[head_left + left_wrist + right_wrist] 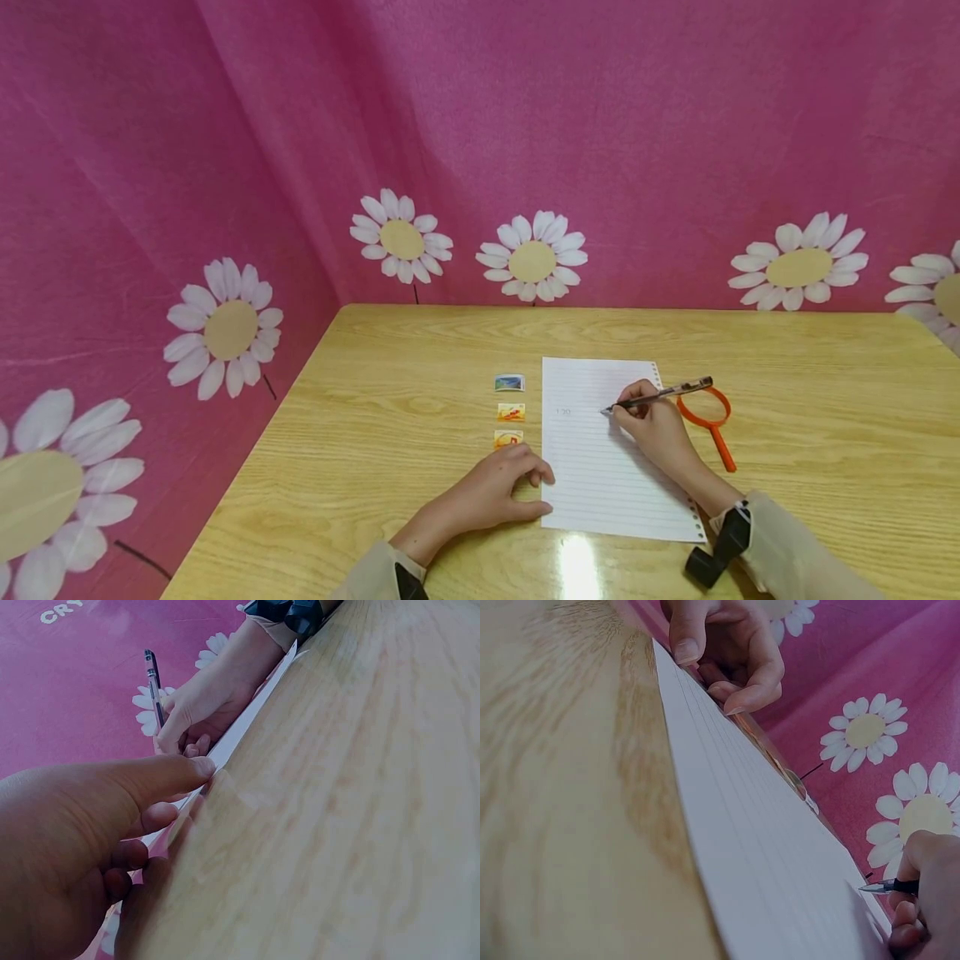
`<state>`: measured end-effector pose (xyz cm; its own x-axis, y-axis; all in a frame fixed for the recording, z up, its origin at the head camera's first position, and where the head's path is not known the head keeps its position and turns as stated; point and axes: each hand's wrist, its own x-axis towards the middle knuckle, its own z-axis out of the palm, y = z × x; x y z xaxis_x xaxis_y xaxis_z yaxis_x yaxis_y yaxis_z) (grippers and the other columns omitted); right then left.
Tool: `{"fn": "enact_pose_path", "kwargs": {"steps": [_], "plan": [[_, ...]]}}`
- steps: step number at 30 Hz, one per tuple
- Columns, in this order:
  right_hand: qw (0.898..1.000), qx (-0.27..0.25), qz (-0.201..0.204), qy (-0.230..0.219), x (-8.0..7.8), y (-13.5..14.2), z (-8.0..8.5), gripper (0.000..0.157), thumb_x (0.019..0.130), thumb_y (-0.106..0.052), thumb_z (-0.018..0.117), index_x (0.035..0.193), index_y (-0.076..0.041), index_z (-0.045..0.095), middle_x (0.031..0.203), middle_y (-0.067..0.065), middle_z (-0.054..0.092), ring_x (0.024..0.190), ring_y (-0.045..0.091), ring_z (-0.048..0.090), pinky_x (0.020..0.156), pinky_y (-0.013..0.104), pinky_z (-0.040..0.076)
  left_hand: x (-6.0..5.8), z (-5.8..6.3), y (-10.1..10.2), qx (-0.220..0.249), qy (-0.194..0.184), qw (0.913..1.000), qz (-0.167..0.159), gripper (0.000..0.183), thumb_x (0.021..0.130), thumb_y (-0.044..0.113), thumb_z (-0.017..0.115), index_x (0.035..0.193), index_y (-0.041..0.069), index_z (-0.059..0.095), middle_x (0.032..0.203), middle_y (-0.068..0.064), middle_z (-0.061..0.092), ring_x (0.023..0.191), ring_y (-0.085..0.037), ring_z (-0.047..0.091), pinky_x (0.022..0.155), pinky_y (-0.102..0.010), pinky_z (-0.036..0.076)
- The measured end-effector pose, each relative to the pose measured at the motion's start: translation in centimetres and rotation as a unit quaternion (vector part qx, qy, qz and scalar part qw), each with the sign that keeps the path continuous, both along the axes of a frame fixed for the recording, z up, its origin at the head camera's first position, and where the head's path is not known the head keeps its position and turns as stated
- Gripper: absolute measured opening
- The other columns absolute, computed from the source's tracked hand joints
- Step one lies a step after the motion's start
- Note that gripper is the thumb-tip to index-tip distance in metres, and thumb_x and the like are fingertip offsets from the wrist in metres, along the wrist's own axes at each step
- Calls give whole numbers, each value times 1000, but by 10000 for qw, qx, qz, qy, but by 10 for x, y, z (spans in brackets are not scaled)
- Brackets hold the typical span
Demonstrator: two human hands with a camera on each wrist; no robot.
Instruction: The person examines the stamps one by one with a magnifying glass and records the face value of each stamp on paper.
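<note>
A lined sheet of paper with punched holes down its right side lies on the table, bearing small handwritten figures near its upper left. My right hand pinches a pen, its tip at the page right of those figures. The dark pen also shows in the left wrist view, slanting up out of the right hand. At the sheet's lower left edge rests my left hand, thumb and fingertips on or beside the margin, fingers relaxed. Above it lie three small stamps: a blue-green one, a yellow one and another yellow one.
Just right of the sheet lies a magnifying glass with an orange-red frame and handle, partly behind the pen. The wooden table meets a pink curtain with daisies at its back and left edges.
</note>
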<state>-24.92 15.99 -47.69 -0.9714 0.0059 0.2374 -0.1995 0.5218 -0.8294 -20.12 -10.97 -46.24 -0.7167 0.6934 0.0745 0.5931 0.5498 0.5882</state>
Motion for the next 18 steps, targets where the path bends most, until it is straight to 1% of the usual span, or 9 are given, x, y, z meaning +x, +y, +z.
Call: {"fn": "enact_pose_path", "kwargs": {"steps": [11,18], "plan": [[9999,21,-119,-93,2,-1,2,12,85,1,63,90,-2,53,72,4,49,59,4,40,52,21,35,0,0,0,-35,-134,9999,58,24,88,31,73,108,21,65,95,8,57,89,1,49,87,-18,43],[9999,82,-82,-51,1,-1,0,11,85,0,65,90,-2,56,74,6,54,61,3,42,53,20,37,0,-1,0,-52,-140,9999,59,24,88,32,73,109,21,65,95,8,56,88,1,49,86,-18,43]]}}
